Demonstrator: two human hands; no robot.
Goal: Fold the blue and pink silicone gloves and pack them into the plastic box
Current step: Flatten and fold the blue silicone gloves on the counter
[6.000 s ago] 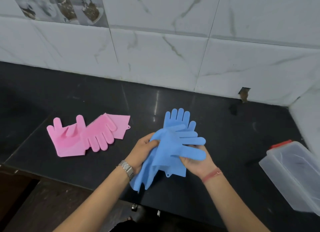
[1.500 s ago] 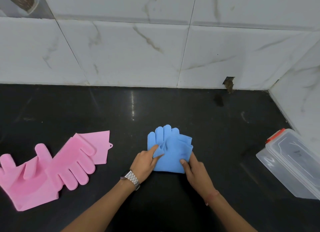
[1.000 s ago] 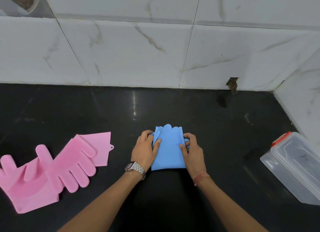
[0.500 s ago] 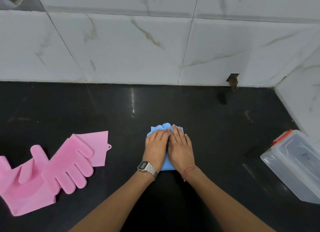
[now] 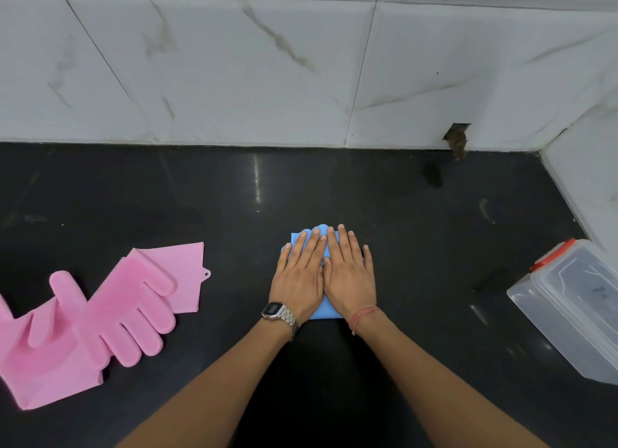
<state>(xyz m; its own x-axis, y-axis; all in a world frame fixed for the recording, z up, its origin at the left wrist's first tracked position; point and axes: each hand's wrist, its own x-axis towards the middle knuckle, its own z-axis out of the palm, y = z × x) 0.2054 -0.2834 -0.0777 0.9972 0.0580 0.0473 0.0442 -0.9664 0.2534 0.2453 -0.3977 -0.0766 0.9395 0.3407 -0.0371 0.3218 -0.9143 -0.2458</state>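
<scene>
Pressing folded blue gloves (image 5: pixel 323 310) flat, mid worktop (image 5: pixel 418 233) near front edge: left hand (image 5: pixel 298 278), right hand (image 5: pixel 349 277), fingers straight. Pink gloves (image 5: pixel 110 314) unfolded at left edge. Box (image 5: pixel 575 309) lidded at right edge. Nothing packed yet.

Silver wristwatch (image 5: pixel 279 313), red wrist thread (image 5: pixel 364 315)

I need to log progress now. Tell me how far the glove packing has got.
Done: the blue silicone gloves lie folded into a small bundle on the black counter. In hand: the left hand and right hand press flat on that bundle. Left: the pink silicone gloves lie unfolded at the left, and nothing is visibly packed in the lidded clear plastic box at the right.
</scene>
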